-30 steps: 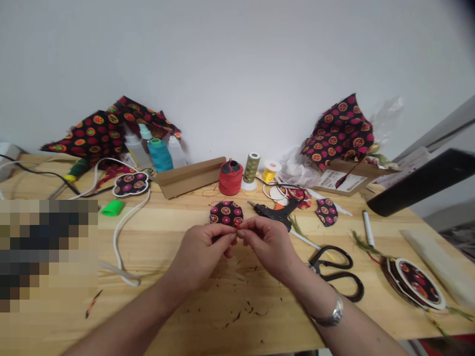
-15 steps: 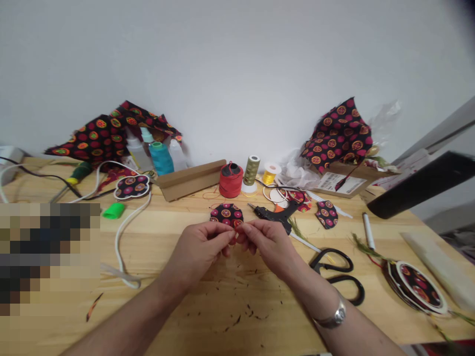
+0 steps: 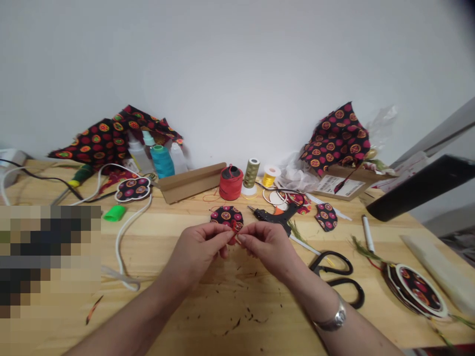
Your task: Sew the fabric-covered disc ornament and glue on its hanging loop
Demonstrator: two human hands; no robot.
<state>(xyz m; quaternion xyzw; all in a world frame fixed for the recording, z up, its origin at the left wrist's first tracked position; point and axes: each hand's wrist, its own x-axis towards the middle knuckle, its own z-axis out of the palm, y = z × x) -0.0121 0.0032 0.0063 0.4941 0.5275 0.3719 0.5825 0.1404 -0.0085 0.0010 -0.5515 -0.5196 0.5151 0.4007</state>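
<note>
My left hand and my right hand meet over the middle of the wooden table, fingertips pinched together on a small red piece, maybe thread; I cannot make it out. Just beyond the fingertips lies a round patterned fabric piece, black with pink and orange dots. A black glue gun lies right of it. A red thread spool stands behind. My right wrist wears a silver bracelet.
Black scissors lie at the right, a white pen and a round fabric-covered disc farther right. Olive and yellow spools, a teal spool, bottles, patterned cloth heaps, a cardboard strip, a white cord and a green cap crowd the back and left.
Both hands stay pinched together at the same spot; the fingers shift only slightly. The camera has tipped up a little, so everything sits lower in view.
</note>
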